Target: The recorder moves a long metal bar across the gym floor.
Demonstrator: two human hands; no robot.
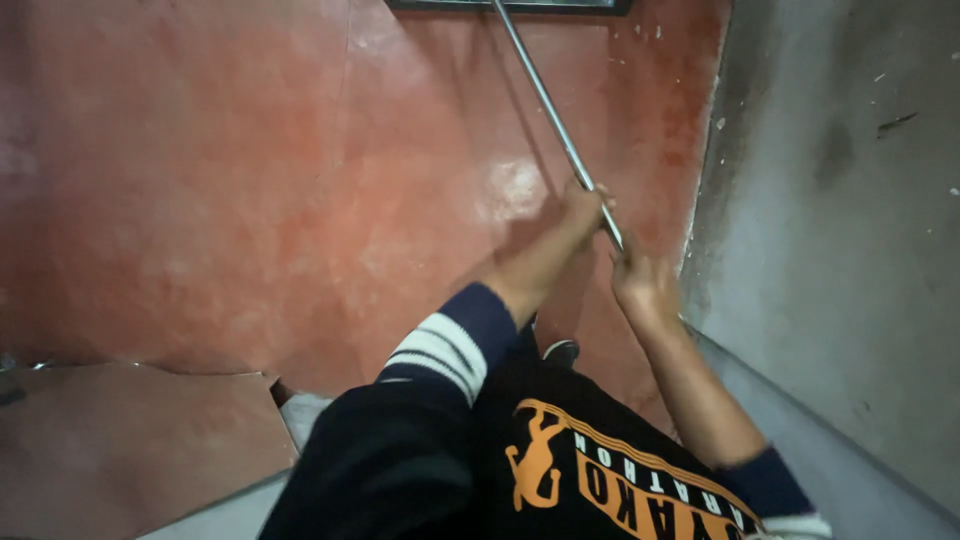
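Both hands, left hand above right hand, wrap their fingers around a metal pole slanting up-left across the red floor.

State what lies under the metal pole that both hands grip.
Under the metal pole lies glossy red floor, up to the grey wall. The left hand and right hand cover part of the pole; its far end runs out of view.

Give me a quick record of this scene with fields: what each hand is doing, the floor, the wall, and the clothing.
left hand: left hand closed around the metal pole, higher up
right hand: right hand closed around the same pole, lower down
pole: slants up to a dark flat head at the top edge
floor: red floor, glossy
wall: grey wall on the right
clothing: dark top, striped cuff
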